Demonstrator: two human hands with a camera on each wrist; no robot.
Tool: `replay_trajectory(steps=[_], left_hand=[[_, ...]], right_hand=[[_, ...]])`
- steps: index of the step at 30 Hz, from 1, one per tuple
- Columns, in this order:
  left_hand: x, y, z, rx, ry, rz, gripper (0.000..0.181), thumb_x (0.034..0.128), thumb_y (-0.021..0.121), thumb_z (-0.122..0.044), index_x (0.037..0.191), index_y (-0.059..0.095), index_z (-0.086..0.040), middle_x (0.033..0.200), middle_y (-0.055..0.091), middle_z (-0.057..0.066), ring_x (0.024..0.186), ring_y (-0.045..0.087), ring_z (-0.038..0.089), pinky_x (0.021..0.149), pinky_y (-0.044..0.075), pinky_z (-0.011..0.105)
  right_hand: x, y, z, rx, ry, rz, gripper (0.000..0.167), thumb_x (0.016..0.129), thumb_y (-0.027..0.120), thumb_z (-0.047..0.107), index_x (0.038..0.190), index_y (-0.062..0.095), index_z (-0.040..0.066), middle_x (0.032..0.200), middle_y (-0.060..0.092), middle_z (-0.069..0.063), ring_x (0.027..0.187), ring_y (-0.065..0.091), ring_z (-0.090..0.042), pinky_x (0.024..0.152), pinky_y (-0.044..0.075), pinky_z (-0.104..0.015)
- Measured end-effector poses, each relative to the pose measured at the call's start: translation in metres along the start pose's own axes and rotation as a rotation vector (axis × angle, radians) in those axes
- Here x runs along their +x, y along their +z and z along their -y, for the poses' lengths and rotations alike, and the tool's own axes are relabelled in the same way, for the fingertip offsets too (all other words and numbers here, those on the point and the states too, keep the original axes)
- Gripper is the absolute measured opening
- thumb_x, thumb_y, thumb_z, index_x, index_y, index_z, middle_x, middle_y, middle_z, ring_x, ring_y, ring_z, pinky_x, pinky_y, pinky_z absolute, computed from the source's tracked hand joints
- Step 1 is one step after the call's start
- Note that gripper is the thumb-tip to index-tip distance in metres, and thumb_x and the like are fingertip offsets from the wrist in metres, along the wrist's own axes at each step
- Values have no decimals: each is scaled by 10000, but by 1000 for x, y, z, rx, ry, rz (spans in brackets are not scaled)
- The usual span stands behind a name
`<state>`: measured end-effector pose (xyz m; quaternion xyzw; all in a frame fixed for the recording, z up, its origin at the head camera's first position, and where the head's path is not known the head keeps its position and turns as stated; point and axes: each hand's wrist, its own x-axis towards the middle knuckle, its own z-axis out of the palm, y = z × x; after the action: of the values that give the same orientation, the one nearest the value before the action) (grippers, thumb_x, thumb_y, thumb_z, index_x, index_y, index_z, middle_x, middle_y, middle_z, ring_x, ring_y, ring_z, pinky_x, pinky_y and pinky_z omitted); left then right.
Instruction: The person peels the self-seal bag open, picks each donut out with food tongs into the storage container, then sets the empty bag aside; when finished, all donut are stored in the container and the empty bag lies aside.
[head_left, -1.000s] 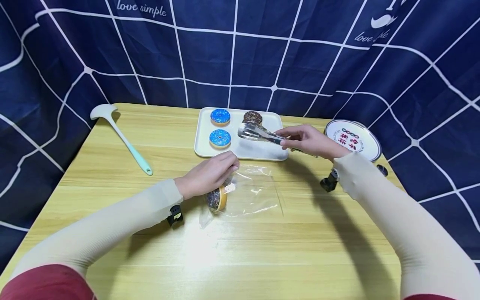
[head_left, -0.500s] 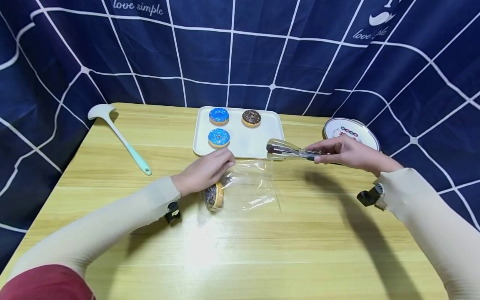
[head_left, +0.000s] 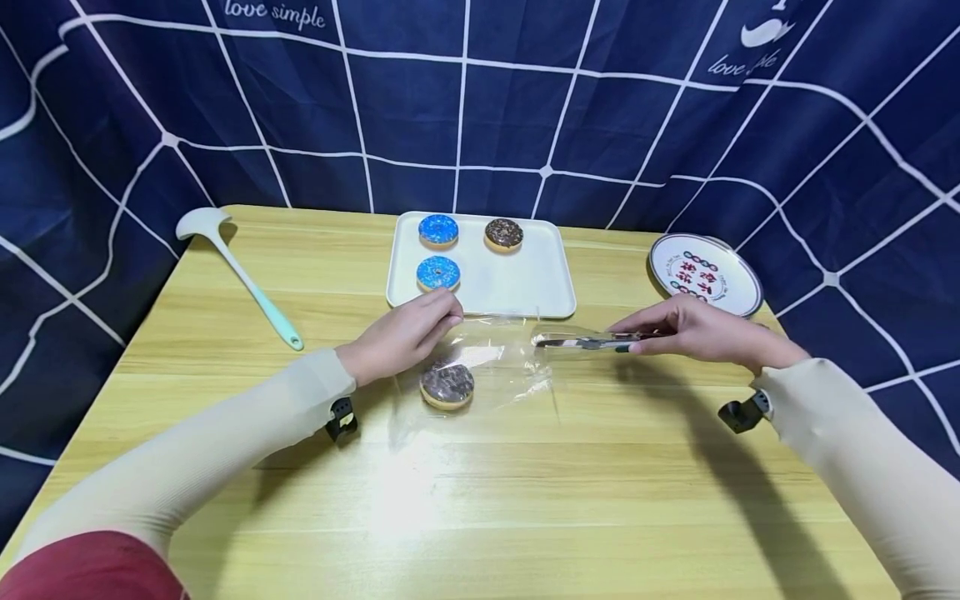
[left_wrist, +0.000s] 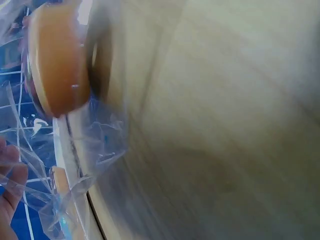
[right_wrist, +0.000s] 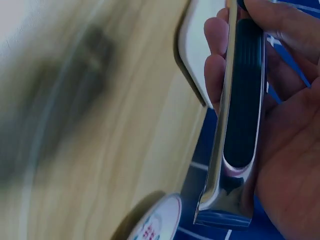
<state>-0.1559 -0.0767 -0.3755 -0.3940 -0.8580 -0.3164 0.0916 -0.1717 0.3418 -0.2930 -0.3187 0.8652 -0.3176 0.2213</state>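
My left hand (head_left: pixel 405 335) pinches the edge of a clear plastic bag (head_left: pixel 517 379) just in front of the tray. Inside the bag lies a chocolate donut (head_left: pixel 447 387), its icing facing up; the left wrist view shows its tan side (left_wrist: pixel 60 60) through the film. My right hand (head_left: pixel 686 332) grips metal tongs (head_left: pixel 592 342), thumb on one arm and fingers on the other. The tongs' tips are at the bag's right side; whether they touch it I cannot tell. In the right wrist view the tongs' dark grip pad (right_wrist: pixel 244 95) faces the camera.
A white tray (head_left: pixel 517 287) at the back bears two blue donuts (head_left: pixel 438 231) and a chocolate donut (head_left: pixel 503 235). Left of it lies a ladle (head_left: pixel 247 279) with a mint handle. A printed plate (head_left: pixel 738 283) stands at the back right. Dark blue curtain surrounds the table.
The tongs have moved away from the tray, rightward and then down to the bag. The bagged donut has tipped from its edge to lying flat. My left hand has barely shifted.
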Motion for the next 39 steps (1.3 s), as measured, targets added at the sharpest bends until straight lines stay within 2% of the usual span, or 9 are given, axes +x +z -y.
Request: replay_trajectory(steps=[5,10,13,22,28,31,36,39], left_hand=[[1,1,-1,-1,1,4,110,1094,526,-118,1114,614,-56,1040,643,56,969,626,173,956,584,335],[3,1,-2,-6,-5,5,112,1094,526,-125,1106,618,-63,1043,649,50,981,637,175,969,583,340],[4,2,-3,0,6,6,111,1091,529,-121,1104,622,-61,1050,648,49,995,637,177,976,580,342],[6,3,-4,13,4,9,120,1096,523,-138,1104,620,-67,1058,647,50,989,630,178,954,582,346],[5,3,-4,12,16,-8,106,1089,533,-124,1103,621,-68,1049,648,48,980,635,176,949,589,351],[5,4,-4,15,19,-12,109,1091,531,-127,1101,623,-69,1045,649,49,990,641,182,1000,581,363],[4,4,-2,20,18,-11,112,1091,531,-129,1102,622,-66,1052,652,53,1005,649,189,1002,581,367],[4,4,-2,18,19,-14,114,1092,532,-132,1107,622,-64,1058,656,54,1024,656,191,1034,573,370]], right_hand=[[10,15,3,-20,2,49,333,963,746,98,1293,731,59,1161,793,-71,907,672,15,745,569,-195],[22,28,5,-55,-2,64,370,946,778,154,1310,733,107,1149,796,-31,881,654,-14,758,548,-207],[31,36,6,-60,-20,69,387,929,796,145,1310,735,123,1078,798,-14,855,650,-24,751,540,-208],[50,57,13,-56,-55,115,428,932,791,123,1346,700,69,1011,775,-1,841,637,-24,758,550,-209],[58,62,21,-57,-67,107,435,927,798,122,1348,698,80,948,748,15,833,630,-31,732,553,-215],[61,64,22,-57,-89,109,441,926,800,125,1351,694,75,997,763,-14,860,645,-47,754,560,-219],[67,68,23,-88,-121,107,448,916,808,114,1352,704,116,1228,772,-42,1004,688,-147,878,561,-244],[68,70,25,-91,-129,97,449,908,813,99,1344,712,125,1246,768,-60,1004,687,-165,875,563,-259]])
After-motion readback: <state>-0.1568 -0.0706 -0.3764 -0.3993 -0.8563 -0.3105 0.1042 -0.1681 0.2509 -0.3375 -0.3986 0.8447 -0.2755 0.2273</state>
